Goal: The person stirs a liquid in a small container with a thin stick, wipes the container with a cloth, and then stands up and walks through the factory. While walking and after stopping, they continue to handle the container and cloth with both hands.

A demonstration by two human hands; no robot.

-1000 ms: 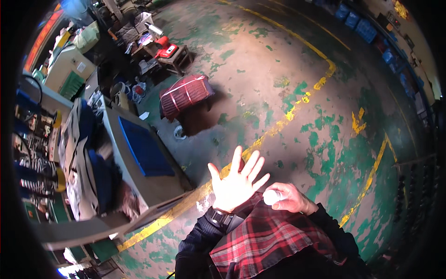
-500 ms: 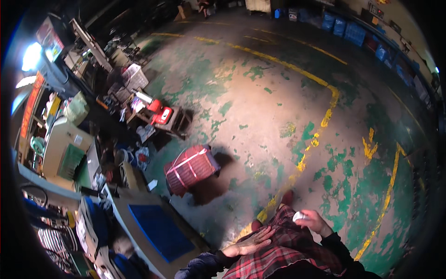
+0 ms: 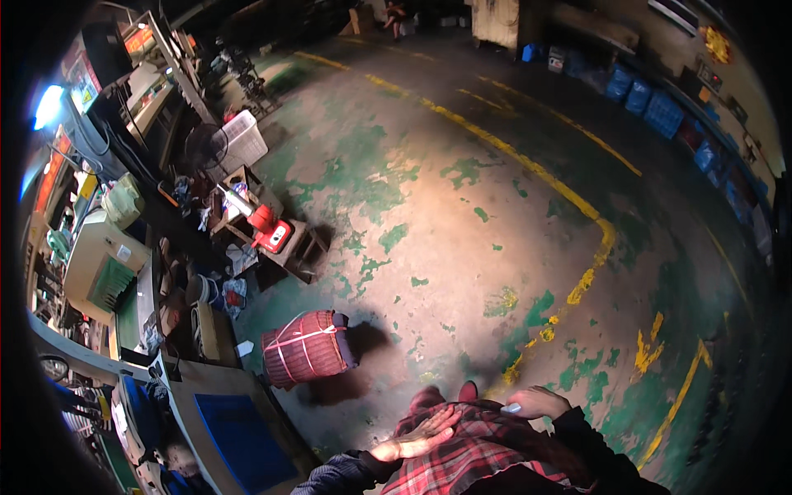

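Note:
My left hand (image 3: pixel 418 436) lies flat on the red and black plaid cloth (image 3: pixel 470 445) over my lap, its fingers stretched out. Close to the cloth's right side, my right hand (image 3: pixel 540 403) is closed around a small whitish object (image 3: pixel 512 408); its kind does not show, as the fingers cover part of it. Ahead and to the left stands a reddish, ribbed, rounded seat or bundle (image 3: pixel 301 348), bound with pale straps and dark at one end. The tips of my reddish shoes (image 3: pixel 469 391) show past the cloth.
At left is a machine table with a blue mat (image 3: pixel 245 441). Beyond it, a red device (image 3: pixel 272 231) sits on a small wooden stand (image 3: pixel 307 252), near a white crate (image 3: pixel 244 136). Yellow lines (image 3: pixel 528 165) cross the worn green floor. Blue bins (image 3: pixel 662 111) line the far right wall.
The view has turned, so the strapped seat or bundle appears farther left. My right hand has turned over and come nearer the cloth with the whitish object. My left hand stays flat on the cloth.

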